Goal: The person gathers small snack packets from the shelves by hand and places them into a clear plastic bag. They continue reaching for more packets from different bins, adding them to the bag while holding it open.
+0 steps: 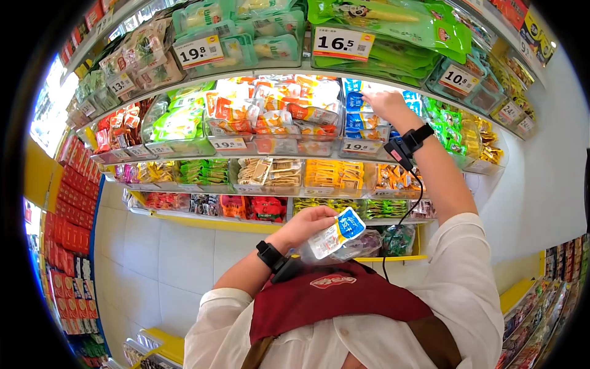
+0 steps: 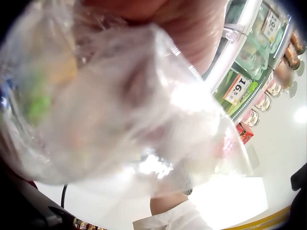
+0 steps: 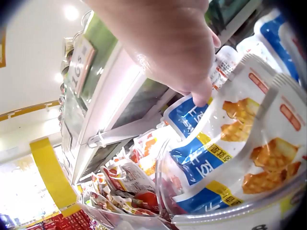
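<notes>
Left hand [image 1: 310, 222] grips blue-white packet [image 1: 337, 232] at chest height, long axis tilted, blue end up-right. Right hand [image 1: 382, 101], fingers curled, touches matching packets [image 3: 225, 143] in the shelf bin [image 1: 362, 146].

Green snack packs [image 1: 393, 24] behind a 16.5 price tag [image 1: 343, 43], orange-red packets [image 1: 270, 107] below, white tiled floor [image 1: 178, 258].
</notes>
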